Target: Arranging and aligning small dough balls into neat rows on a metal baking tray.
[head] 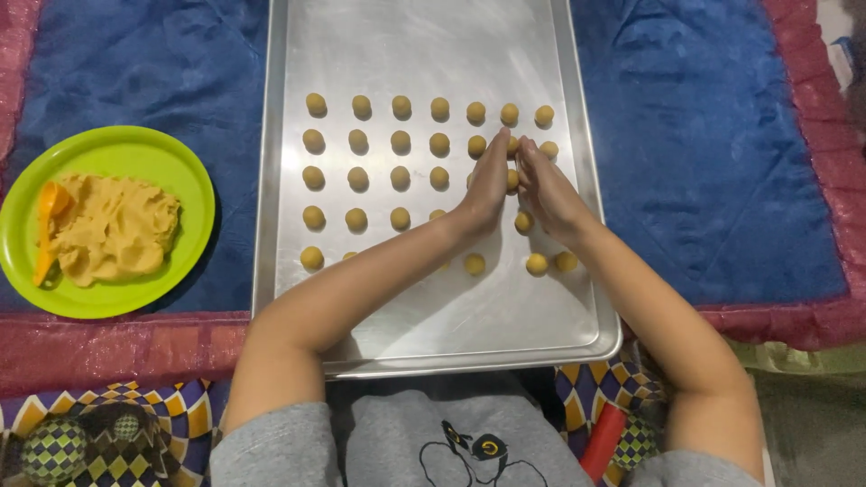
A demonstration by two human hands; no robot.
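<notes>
A metal baking tray [361, 316] lies in front of me with several small tan dough balls [400, 142] set in rows. My left hand [485, 185] and my right hand [545, 191] hover over the right part of the tray, palms facing each other and fingers straight, almost touching at the fingertips. A small dough ball [512, 179] shows in the gap between the palms, though it may be one lying on the tray. More balls lie around and partly under both hands.
To the left, a lime green plate [180, 180] holds a lump of tan dough [113, 225] and an orange spoon [45, 230]. A blue cloth [704, 135] with a red border lies under the tray. A red object [603, 442] sits by my right side.
</notes>
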